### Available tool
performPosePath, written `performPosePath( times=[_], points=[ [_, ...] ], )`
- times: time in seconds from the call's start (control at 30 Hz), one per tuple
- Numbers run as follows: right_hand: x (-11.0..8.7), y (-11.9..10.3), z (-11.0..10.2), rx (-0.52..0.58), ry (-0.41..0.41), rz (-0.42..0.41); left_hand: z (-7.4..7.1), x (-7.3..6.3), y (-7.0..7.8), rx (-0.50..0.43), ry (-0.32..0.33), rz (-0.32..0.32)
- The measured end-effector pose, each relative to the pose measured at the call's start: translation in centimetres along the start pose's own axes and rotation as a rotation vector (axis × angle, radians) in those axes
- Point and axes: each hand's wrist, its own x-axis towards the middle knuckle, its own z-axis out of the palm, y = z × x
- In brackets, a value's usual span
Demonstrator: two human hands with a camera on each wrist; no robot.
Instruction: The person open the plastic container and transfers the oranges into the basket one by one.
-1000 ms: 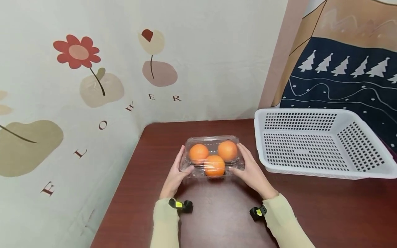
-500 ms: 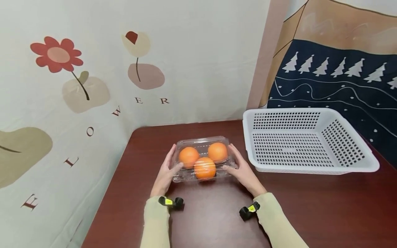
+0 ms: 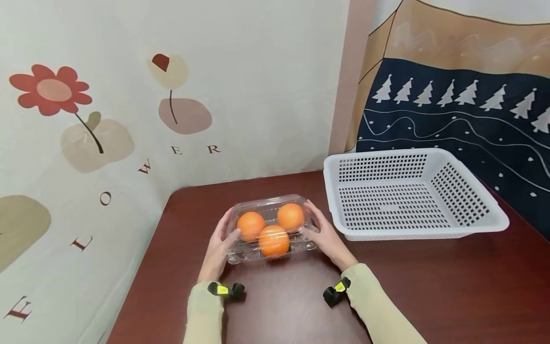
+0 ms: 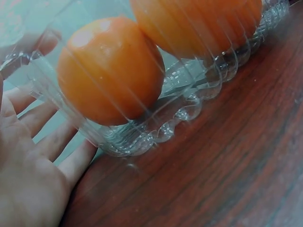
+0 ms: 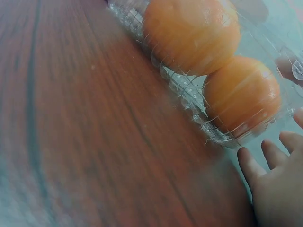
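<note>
Clear box (image 3: 267, 220) | long axis left-to-right | left grip (image 3: 216, 248), right grip (image 3: 329, 239) holding opposite ends

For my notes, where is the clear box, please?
In the head view, the clear box is between the left hand and the right hand, left of the basket.

Glossy clear plastic box (image 3: 271, 216), wood-grained table (image 3: 283, 296)

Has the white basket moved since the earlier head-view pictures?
No. In the head view, the white basket still has its back left corner by the foot of the pink wall stripe.
</note>
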Motion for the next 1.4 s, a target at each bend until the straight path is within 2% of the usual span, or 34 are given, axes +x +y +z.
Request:
performPosePath(
  times=[0.2, 0.4, 0.6, 0.83, 1.07, 1.27, 1.4],
  points=[
    [0.1, 0.2, 0.4, 0.020, -0.003, 0.006, -0.4, -0.6, 0.0, 0.030, 0.044, -0.020],
    [0.1, 0.3, 0.0, 0.030, 0.049, -0.020, 0.1, -0.4, 0.5, -0.019, 0.002, 0.005],
    [0.5, 0.7, -0.4, 0.052, 0.099, -0.058, 0.9, -0.3, 1.7, -0.016, -0.003, -0.008],
    [1.1, 0.8, -0.3, 0.045, 0.074, -0.072, 0.6, -0.5, 1.1, 0.018, 0.041, -0.035],
    [2.0, 1.8, -0.1, 0.045, 0.080, -0.082, 0.4, -1.0, 2.8, 0.029, 0.082, -0.033],
    [2.1, 3.1, -0.5, 0.055, 0.077, -0.078, 0.3, -0.6, 1.9, -0.025, 0.086, -0.009],
    [1.8, 3.3, -0.7, 0.043, 0.069, -0.098, 0.2, -0.5, 0.9, -0.065, 0.072, 0.047]
  ],
)
